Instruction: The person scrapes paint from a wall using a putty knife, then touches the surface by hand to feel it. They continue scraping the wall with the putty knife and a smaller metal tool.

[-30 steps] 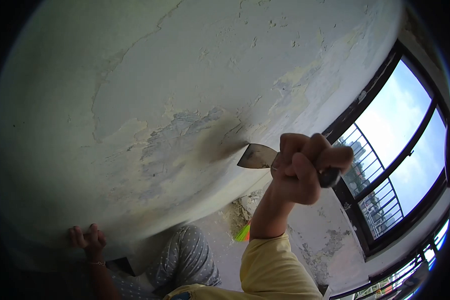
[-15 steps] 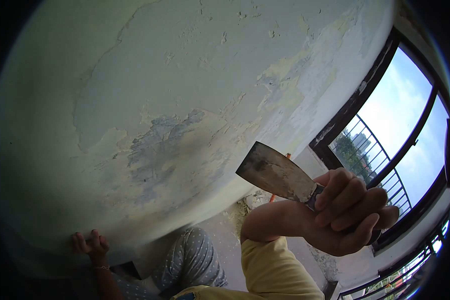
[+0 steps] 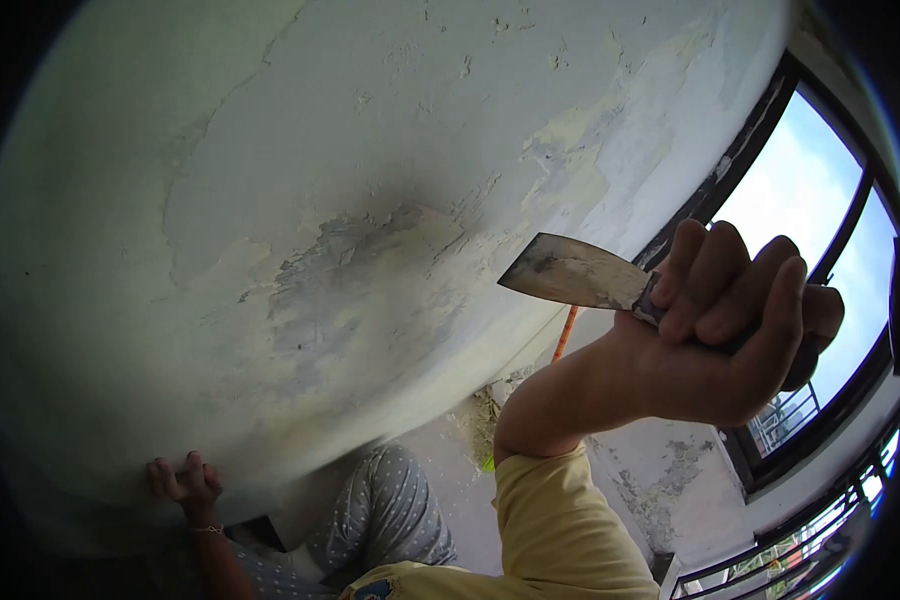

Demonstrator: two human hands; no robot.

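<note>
My right hand is closed around the dark handle of a putty knife. Its flat metal blade is smeared with pale residue and points left, seemingly held off the wall. Behind it the wall shows cracked, flaking paint, with a rough grey scraped patch near the middle. At the lower left, my left hand rests against the wall with its fingers apart and holds nothing. A thin bracelet circles that wrist.
A dark-framed window with a railing outside stands at the right. An orange-red stick shows behind my right forearm. My bent knee in dotted grey trousers is close to the wall. Peeling plaster lies beyond my yellow sleeve.
My right hand and the putty knife have moved up and to the right. My left hand stays against the wall, and the view has shifted slightly.
</note>
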